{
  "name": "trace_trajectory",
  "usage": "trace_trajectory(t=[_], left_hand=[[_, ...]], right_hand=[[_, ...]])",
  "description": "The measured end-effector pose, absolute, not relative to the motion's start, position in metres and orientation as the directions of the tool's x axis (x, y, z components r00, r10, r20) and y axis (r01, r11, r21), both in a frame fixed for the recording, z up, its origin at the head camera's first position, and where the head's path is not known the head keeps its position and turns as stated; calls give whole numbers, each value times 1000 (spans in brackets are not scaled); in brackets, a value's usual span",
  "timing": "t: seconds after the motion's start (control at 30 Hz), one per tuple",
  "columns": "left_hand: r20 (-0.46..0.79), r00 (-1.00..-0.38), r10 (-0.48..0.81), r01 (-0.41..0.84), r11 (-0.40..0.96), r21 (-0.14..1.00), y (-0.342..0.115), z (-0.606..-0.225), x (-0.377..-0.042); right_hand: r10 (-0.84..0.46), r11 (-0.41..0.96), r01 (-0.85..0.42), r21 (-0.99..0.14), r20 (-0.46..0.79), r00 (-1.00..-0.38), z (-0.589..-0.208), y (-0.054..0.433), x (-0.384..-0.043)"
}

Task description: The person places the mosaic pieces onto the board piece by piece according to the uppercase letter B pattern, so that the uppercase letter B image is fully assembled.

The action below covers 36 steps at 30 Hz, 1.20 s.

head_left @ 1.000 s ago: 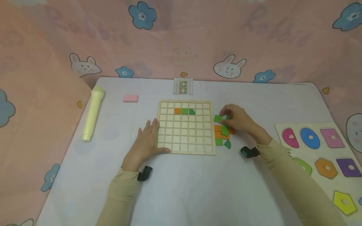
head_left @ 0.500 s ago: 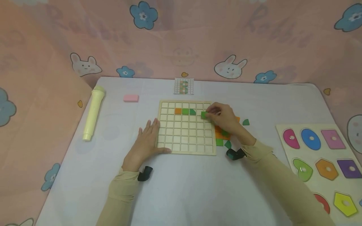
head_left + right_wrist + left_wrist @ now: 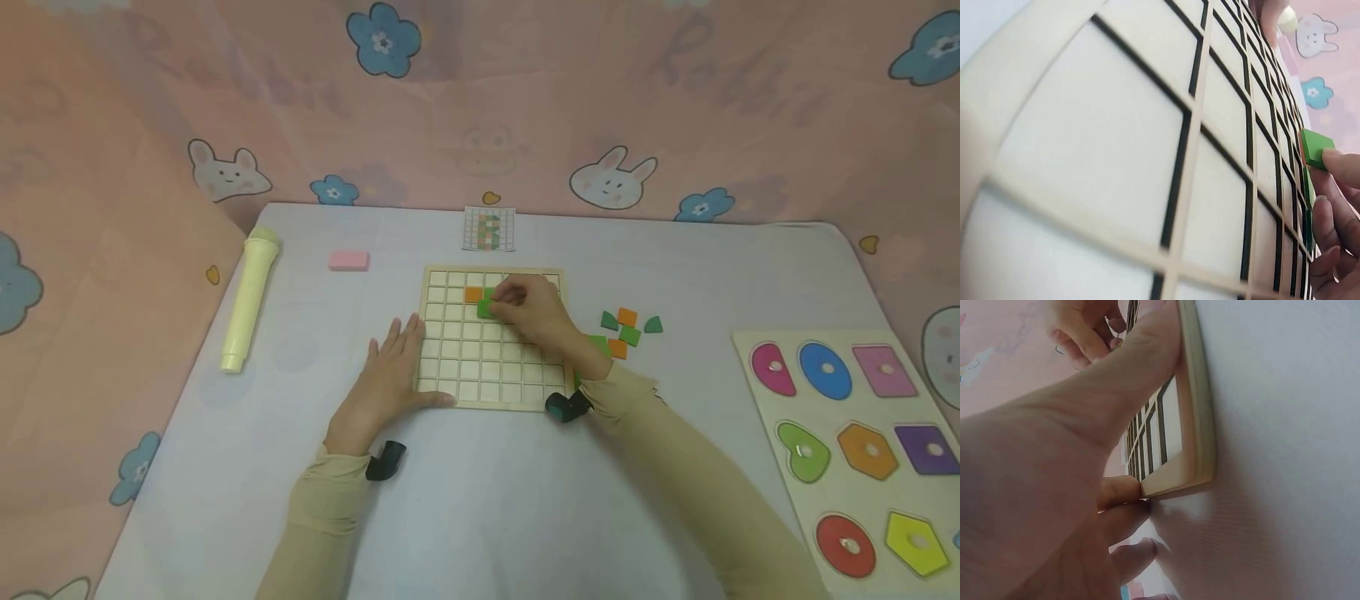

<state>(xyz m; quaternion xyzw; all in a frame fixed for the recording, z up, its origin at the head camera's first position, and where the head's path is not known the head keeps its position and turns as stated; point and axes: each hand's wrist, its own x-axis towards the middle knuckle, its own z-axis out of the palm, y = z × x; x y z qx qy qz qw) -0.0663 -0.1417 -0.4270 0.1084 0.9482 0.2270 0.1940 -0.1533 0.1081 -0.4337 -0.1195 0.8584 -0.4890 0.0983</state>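
Note:
A green square tile (image 3: pixel 1316 148) is pinched between the thumb and fingers of my right hand (image 3: pixel 534 310), over the upper middle of the pale wooden grid board (image 3: pixel 480 371). An orange square tile (image 3: pixel 474 294) lies in the board's second row, beside a mostly covered green one (image 3: pixel 488 292). My left hand (image 3: pixel 381 379) rests against the board's lower left corner, fingers spread along the left side and thumb (image 3: pixel 1147 347) along the near edge. Right of the board lie loose tiles: an orange square (image 3: pixel 627 317), a green square (image 3: pixel 630 336) and dark green rounded pieces (image 3: pixel 654 324).
A small printed grid card (image 3: pixel 489 229) lies behind the board. To the left are a pink block (image 3: pixel 349 261) and a pale yellow microphone (image 3: pixel 250 300). A board of coloured knobbed shapes (image 3: pixel 817 408) lies at the right. A patterned cloth (image 3: pixel 420 125) hangs behind the table.
My right hand has picked up the green square tile from the loose pieces and carried it left over the board. My left hand has stayed at the board's corner.

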Motion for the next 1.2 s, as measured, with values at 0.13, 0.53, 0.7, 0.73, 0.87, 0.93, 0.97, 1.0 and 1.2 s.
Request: trace_trajectory(t=[0.13,0.53,0.7,0.73,0.87,0.93,0.97,1.0,1.2], left_hand=[[-314,-901,298,120,869,480,-142,-427,-66],[-319,-901,293,116,873,475,-141,-426,-66],[-323,-903,284,106,874,474,-141,-427,-67],[-320,-904,284,108,875,472,-141,-427,-67],[-313,-907,282,110,876,470,-141,-427,-67],[-309,-908,282,112,876,468,-141,-427,-67],[-310,-908,281,111,876,469,-141,-427,-67],[-311,-908,280,110,876,469,-140,-427,-67],[-309,-908,283,113,876,469,-141,-427,-67]], right_hand=[[-276,503,-93,-859,-58,-959,-436,97,-155],[-242,580,-105,-808,-47,-969,-438,82,-153],[-254,593,-128,-795,-34,-967,-435,88,-151],[-260,594,-132,-794,-34,-965,-434,92,-151],[-299,613,-149,-776,-53,-953,-430,112,-152],[-312,634,-153,-758,-70,-947,-429,125,-153],[-321,642,-159,-750,-75,-944,-429,133,-153],[-329,651,-165,-741,-79,-941,-429,140,-154],[-350,694,-144,-705,-156,-924,-428,184,-150]])
